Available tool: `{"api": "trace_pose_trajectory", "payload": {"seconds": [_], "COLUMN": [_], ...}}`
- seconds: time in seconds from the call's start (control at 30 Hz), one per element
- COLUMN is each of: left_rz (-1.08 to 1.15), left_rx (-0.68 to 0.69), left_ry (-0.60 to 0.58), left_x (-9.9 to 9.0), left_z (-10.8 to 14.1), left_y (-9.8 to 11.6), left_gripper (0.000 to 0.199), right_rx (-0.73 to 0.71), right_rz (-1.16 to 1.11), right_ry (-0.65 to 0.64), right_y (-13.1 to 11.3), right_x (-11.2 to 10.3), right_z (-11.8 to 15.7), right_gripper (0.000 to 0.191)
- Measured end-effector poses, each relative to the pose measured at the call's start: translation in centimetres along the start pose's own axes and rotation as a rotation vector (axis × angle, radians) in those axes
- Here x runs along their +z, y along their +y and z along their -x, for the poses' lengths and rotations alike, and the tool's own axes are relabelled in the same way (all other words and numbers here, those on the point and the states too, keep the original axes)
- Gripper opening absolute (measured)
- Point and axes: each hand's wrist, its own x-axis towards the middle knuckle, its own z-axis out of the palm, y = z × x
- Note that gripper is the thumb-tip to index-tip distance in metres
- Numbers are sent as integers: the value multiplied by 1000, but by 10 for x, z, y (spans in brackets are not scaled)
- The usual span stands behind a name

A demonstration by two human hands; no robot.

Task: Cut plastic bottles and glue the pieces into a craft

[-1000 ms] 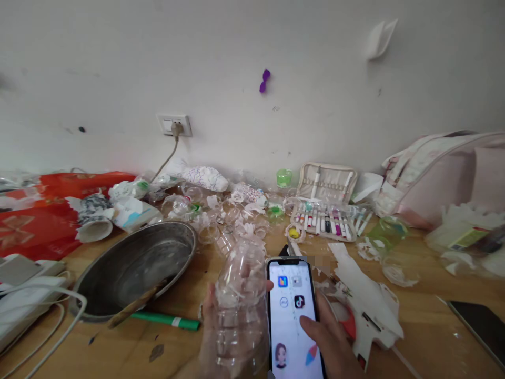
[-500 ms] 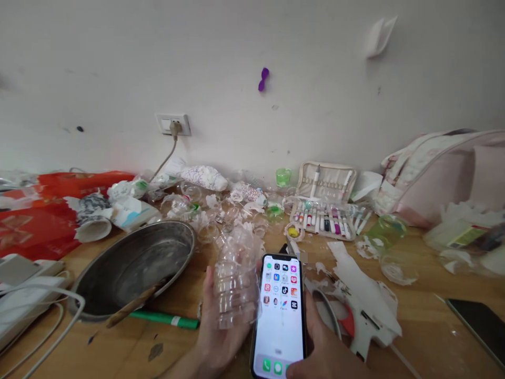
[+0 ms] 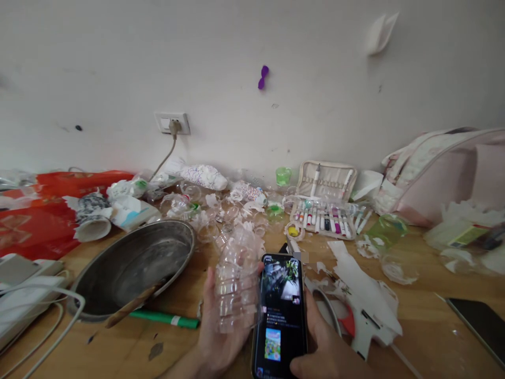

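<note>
My left hand point(image 3: 223, 345) is wrapped around a clear ribbed plastic bottle piece point(image 3: 236, 287), with its thumb along the left side. Close beside it on the right, my right hand point(image 3: 327, 342) grips a smartphone point(image 3: 280, 316) upright by its right edge, thumb over the lower screen. A dark page with a photo and a colourful picture fills that screen. Just right of this hand lie a roll of tape point(image 3: 327, 305), seen in part, and a white glue gun point(image 3: 373, 329).
At left are a metal pan point(image 3: 134, 268), a green marker point(image 3: 165, 319) and a power strip point(image 3: 23, 300) with cables. Plastic scraps and an open marker case point(image 3: 327, 210) lie behind. A pink bag point(image 3: 445, 173) and a second phone point(image 3: 477, 326) are at right.
The phone screen has switched from a white home page of app icons to a dark page with pictures. Both hands stay nearly in place, still holding the bottle piece and phone.
</note>
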Motion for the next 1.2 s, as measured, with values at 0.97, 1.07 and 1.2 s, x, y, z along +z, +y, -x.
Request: {"api": "trace_pose_trajectory", "payload": {"seconds": [0.97, 1.07, 1.2], "left_rz": [-12, -2, 35], "left_rx": [64, 39, 28], "left_ry": [-327, -335, -305], "left_x": [-3, -5, -7], "left_z": [2, 1, 1], "left_y": [-14, -10, -7], "left_gripper": [42, 45, 48], "right_rx": [-46, -119, -53], "right_rz": [731, 742, 684], "right_ry": [583, 525, 459], "right_y": [0, 3, 0], "right_x": [22, 17, 16], "right_z": [1, 4, 6], "right_gripper": [107, 96, 118]}}
